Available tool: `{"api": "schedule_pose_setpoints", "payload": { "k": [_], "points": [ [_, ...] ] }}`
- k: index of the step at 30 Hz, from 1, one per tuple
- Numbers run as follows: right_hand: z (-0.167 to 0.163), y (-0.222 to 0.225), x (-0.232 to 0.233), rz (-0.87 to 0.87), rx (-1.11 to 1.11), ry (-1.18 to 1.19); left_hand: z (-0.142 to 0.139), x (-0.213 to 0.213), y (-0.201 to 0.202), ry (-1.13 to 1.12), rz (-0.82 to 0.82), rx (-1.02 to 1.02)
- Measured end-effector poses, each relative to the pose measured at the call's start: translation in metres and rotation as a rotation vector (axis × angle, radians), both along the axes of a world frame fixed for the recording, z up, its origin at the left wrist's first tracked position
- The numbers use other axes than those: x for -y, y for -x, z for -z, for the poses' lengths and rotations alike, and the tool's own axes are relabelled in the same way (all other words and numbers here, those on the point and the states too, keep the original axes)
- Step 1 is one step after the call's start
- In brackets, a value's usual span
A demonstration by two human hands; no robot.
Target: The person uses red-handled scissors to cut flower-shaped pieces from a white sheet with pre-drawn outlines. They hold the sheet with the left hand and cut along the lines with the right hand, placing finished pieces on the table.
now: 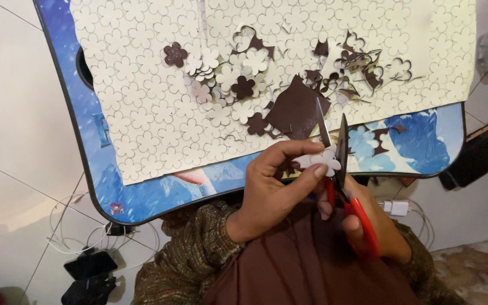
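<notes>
Just right of the left hand (278,183): white flower cutout (320,160) pinched at fingertips, between parted, upward-pointing blades of red-handled scissors (340,169) gripped by right hand (377,226).

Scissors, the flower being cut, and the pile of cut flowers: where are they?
scissors (350,208), head view, on the red handle.
flower piece (322,160), head view, on its white face.
pile of cut flowers (221,79), head view, on a white flower.

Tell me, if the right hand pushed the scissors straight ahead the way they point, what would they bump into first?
Probably the dark brown scrap just beyond the scissors' tips, lying on the cream flower-cut sheet; depth is hard to judge.
</notes>
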State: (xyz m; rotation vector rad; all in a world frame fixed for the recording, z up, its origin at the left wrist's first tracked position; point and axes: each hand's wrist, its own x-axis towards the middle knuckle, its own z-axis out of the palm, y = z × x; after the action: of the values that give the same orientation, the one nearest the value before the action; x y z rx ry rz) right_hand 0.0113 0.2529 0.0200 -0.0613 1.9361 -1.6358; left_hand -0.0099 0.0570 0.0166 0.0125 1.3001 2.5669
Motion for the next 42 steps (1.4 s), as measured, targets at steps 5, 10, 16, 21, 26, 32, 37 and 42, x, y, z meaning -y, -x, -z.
{"api": "schedule_pose_setpoints", "payload": {
  "k": [5, 10, 16, 21, 26, 32, 37, 42],
  "points": [
    [0.0, 0.001, 0.0, -0.026, -0.036, -0.096, -0.002, 0.002, 0.001, 0.013, 0.025, -0.032],
    [0.008, -0.001, 0.0, 0.004, 0.013, -0.048, 0.007, 0.002, -0.001, 0.23, -0.046, -0.088],
    [0.005, -0.002, -0.003, 0.017, 0.076, 0.001, 0.015, 0.004, -0.001, 0.2, -0.087, -0.049],
    [0.005, 0.0, -0.002, 0.013, 0.127, 0.023, 0.016, 0.007, 0.001, 0.214, -0.111, -0.084],
    [0.005, -0.001, -0.004, -0.019, 0.118, 0.016, 0.016, 0.008, 0.002, 0.266, -0.157, -0.043],
    [0.007, -0.001, -0.009, -0.028, 0.14, 0.021, 0.017, 0.01, 0.003, 0.283, -0.161, -0.043],
    [0.011, -0.003, -0.013, -0.053, 0.144, 0.029, 0.018, 0.012, 0.005, 0.289, -0.175, -0.039],
    [0.013, -0.006, -0.017, -0.075, 0.098, -0.019, 0.019, 0.012, 0.006, 0.253, -0.207, -0.015]
  ]
}}
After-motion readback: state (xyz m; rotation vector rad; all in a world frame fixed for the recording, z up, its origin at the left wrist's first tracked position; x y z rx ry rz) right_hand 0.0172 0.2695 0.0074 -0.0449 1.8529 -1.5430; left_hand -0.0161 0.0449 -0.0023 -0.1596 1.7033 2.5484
